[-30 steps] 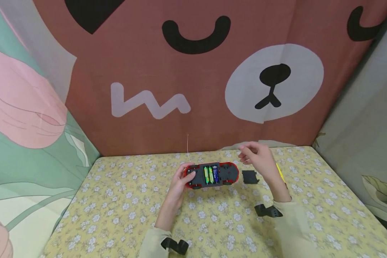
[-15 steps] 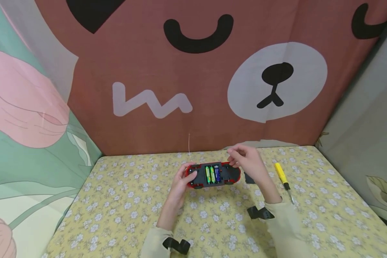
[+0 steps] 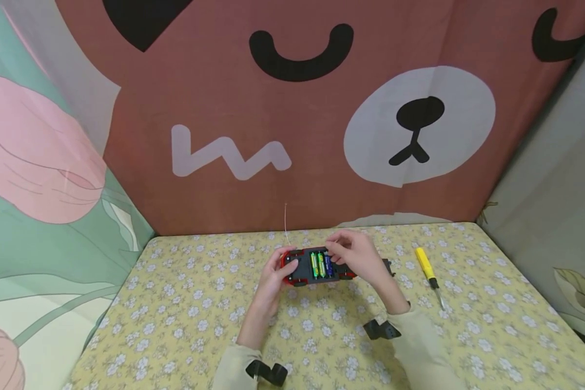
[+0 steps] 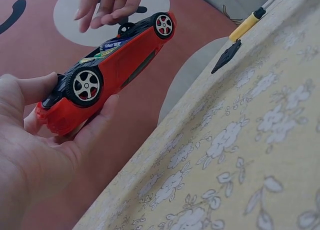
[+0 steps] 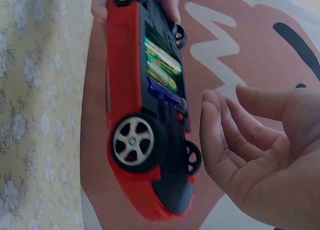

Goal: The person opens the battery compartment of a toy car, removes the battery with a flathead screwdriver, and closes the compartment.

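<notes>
Red car [image 5: 122,80] beside loosely curled right grip [image 5: 260,152]

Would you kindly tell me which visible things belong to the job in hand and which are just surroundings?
Job: red toy car, held in the left hand; three batteries in it; probably the black cover and yellow-handled tool.
Surroundings: flowered tablecloth; bear-print curtain.
</notes>
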`<state>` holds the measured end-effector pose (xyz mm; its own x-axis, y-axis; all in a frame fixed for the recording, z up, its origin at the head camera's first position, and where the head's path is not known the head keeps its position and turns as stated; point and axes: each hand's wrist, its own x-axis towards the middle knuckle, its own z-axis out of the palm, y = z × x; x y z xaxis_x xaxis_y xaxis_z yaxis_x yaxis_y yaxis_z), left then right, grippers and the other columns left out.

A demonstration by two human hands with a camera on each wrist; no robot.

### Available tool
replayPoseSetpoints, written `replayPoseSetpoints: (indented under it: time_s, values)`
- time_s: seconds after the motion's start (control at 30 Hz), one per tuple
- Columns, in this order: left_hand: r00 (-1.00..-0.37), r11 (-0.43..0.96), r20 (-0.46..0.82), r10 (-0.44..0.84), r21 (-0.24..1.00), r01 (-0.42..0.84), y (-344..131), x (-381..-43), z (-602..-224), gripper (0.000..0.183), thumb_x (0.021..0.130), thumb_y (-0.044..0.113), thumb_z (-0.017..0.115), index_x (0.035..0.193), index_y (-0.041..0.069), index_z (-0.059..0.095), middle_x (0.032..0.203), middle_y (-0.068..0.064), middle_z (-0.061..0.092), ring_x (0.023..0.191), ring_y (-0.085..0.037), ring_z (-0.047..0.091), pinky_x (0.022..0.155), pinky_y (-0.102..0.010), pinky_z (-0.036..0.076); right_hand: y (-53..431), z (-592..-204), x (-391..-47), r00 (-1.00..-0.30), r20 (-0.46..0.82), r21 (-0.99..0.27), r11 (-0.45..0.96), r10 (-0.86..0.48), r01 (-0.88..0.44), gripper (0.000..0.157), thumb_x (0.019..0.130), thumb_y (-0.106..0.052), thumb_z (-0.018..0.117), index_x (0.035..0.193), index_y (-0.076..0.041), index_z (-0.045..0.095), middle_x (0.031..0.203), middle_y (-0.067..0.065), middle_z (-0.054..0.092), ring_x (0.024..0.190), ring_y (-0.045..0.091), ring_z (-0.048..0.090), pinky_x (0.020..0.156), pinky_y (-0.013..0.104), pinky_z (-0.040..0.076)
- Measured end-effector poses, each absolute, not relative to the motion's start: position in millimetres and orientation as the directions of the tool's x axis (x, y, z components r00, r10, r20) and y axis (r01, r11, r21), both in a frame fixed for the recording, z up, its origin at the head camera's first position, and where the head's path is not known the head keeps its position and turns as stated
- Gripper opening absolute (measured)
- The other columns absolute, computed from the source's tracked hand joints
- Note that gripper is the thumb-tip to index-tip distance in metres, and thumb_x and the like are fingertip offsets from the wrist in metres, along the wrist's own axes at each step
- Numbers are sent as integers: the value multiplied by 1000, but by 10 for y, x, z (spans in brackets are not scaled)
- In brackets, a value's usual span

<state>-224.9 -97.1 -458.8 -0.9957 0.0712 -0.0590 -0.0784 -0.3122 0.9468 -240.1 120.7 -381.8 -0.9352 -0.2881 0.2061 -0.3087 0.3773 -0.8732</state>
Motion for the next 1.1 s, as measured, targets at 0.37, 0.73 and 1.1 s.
replayPoseSetpoints:
  time_s: [0.37, 0.73, 1.1]
  values:
    - [-995, -315, -58, 78, 946, -80, -970, -2248, -4591, 44, 98, 10, 68, 139, 1, 55, 128, -9, 62, 96, -17, 67, 71, -26, 57, 1040, -3896, -2352, -931, 200, -838, 440, -305, -324, 10, 97, -5, 71, 105, 1, 74, 84, 10, 71, 68, 21, 68, 63, 33, 60]
    - [-996, -302, -55, 67, 950, -73, -965, -2243, -4592, 45, 99, 11, 68, 140, 0, 55, 127, -8, 63, 93, -16, 68, 69, -25, 56, 936, -3928, -2305, -940, 204, -799, 508, -273, -321, 13, 96, -1, 72, 107, 2, 76, 87, 9, 74, 66, 19, 67, 58, 31, 56]
    - [-997, -310, -54, 62, 948, -70, -950, -2255, -4591, 43, 99, 9, 67, 139, 0, 56, 127, -7, 63, 92, -15, 67, 67, -24, 56, 898, -3943, -2303, -945, 203, -774, 550, -257, -315, 11, 95, 0, 71, 105, -2, 76, 85, 4, 72, 63, 16, 63, 54, 30, 50]
